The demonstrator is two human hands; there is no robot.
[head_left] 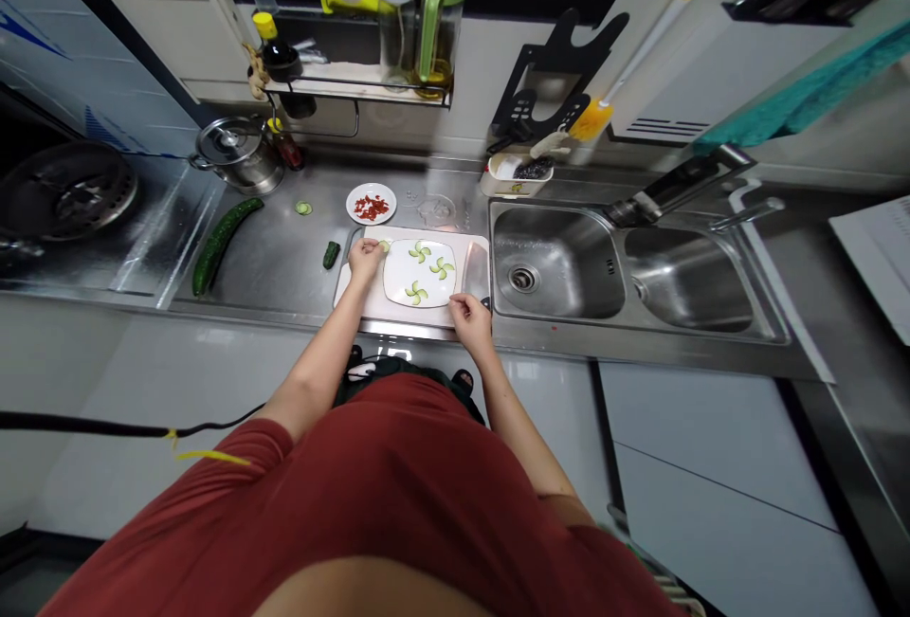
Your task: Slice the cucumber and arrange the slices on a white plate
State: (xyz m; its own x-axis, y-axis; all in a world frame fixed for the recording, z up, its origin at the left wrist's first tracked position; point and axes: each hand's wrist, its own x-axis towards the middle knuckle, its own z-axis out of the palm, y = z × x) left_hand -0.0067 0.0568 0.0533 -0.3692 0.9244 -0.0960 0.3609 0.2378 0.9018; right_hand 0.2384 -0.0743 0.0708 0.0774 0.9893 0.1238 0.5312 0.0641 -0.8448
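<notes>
White and squarish, the plate [402, 287] is lying on a pale cutting board [373, 308] and bearing three pinwheel arrangements of green-edged slices [442, 268]. The left hand [365, 260] is pinching a cucumber slice [385, 246] between closed fingertips at the plate's upper left corner. The right hand [470, 319] is resting at the lower right corner, its thumb and fingers drawn together; whether they are clamping the rim cannot be told. A knife [475, 270] is lying at the board's right side, near the sink [558, 262]. Beyond the board, a round dish [372, 217] is holding red pieces [371, 208]; to the left, a cucumber stub [331, 255] and a long cucumber [222, 245] are lying on the steel counter [277, 266].
</notes>
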